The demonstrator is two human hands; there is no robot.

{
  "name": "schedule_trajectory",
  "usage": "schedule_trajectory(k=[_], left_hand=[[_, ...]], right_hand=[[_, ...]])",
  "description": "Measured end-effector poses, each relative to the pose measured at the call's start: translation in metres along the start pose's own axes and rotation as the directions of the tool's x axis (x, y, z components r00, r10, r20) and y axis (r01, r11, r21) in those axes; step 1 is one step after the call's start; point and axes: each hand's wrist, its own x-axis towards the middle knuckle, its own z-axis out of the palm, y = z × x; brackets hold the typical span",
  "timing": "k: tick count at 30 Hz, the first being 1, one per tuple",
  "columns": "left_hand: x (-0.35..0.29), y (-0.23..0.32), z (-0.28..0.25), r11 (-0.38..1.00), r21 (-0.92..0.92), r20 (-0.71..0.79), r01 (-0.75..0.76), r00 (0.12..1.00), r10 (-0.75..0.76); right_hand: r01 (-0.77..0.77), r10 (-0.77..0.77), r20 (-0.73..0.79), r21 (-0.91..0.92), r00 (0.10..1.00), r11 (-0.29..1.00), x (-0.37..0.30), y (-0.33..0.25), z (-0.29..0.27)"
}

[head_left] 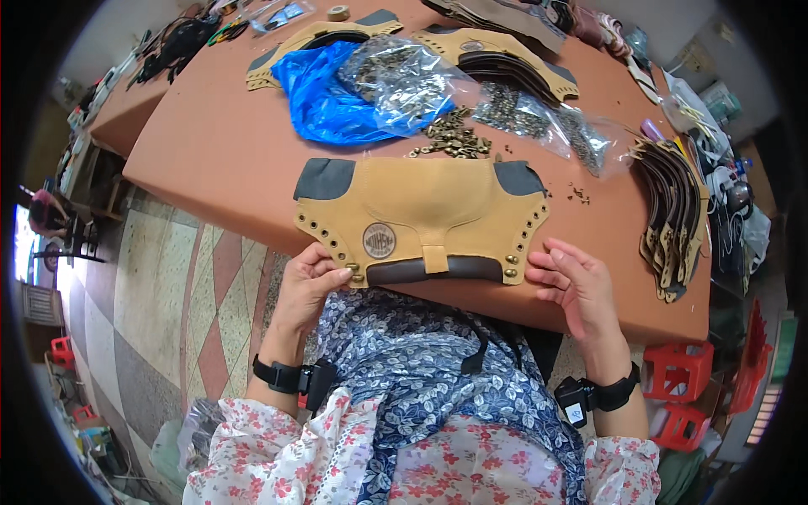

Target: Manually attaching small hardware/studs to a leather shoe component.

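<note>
A tan leather panel [421, 194] with dark grey corner patches, a round stamped badge and a dark brown padded strip lies at the table's near edge. Rows of eyelets run down both its sides, with brass-coloured hooks at the lower corners. My left hand [307, 286] pinches the lower left corner, its thumb on top beside the hooks. Just off the lower right corner is my right hand [581, 286], fingers apart and nothing in it. Beyond the panel lies a loose pile of small brass-coloured hooks [457, 139].
A blue plastic bag [311, 93] and a clear bag of metal pieces [391, 71] sit behind the pile. More clear bags [518, 109] lie to their right. Similar panels [497, 46] rest farther back, and a stack [673, 210] stands at the right. Red stools [677, 370] are below the table.
</note>
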Motion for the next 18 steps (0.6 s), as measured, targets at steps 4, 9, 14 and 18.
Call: schedule_trajectory(k=[4,9,14,18], left_hand=[[-0.001,-0.003,0.001,1.0,0.011,-0.034,0.01,0.999,-0.01],[-0.001,-0.004,-0.006,1.0,0.027,0.005,0.012,1.0,-0.012],[-0.001,-0.002,-0.003,1.0,0.022,0.015,0.002,1.0,-0.003],[-0.005,0.008,0.005,0.999,0.05,0.017,0.008,1.0,-0.009]], right_hand=[[-0.011,0.008,0.035,0.064,0.999,0.998,0.001,0.002,0.002],[-0.03,0.017,0.113,0.118,0.993,0.993,0.005,0.002,0.008],[0.008,-0.015,0.15,0.05,0.988,0.999,0.011,0.005,0.006],[0.124,-0.121,0.135,-0.014,0.983,0.992,0.008,0.009,0.013]])
